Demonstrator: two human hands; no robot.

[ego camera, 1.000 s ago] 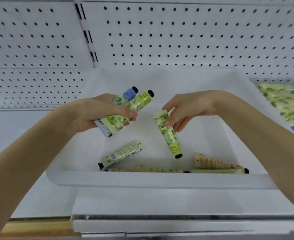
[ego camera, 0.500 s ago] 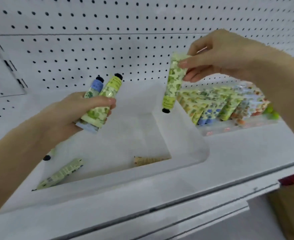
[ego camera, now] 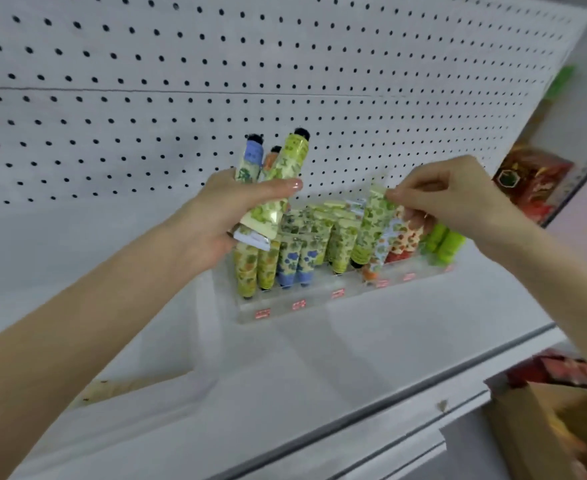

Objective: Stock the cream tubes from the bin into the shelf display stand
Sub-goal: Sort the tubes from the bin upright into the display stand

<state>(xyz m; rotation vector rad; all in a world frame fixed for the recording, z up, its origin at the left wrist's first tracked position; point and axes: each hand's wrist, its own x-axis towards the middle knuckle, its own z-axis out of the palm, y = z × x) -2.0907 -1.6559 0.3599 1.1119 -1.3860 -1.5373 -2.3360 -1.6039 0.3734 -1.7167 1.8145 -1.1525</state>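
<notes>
Green-leaved tube point(ego camera: 371, 230) hangs cap down from the right hand point(ego camera: 458, 202), which pinches its flat end; its lower half sits among the stocked tubes point(ego camera: 288, 261) in the clear stand point(ego camera: 319, 308). Just left of the stand, the left hand point(ego camera: 222, 223) grips three tubes point(ego camera: 281, 174), caps up. The bin point(ego camera: 146, 384) lies lower left of the stand.

Reaches forward and up with both bare forearms, one from the lower left, the other from the right. Grips a bundle of tubes point(ego camera: 292, 157) in the left hand point(ego camera: 215, 220), with the thumb laid across the front and the fingers wrapped behind. Pinches the top edge of a green tube point(ego camera: 371, 226) between thumb and forefinger of the right hand point(ego camera: 458, 199), knuckles up, with the other fingers curled beneath. Holds the two hands near each other, not touching.
</notes>
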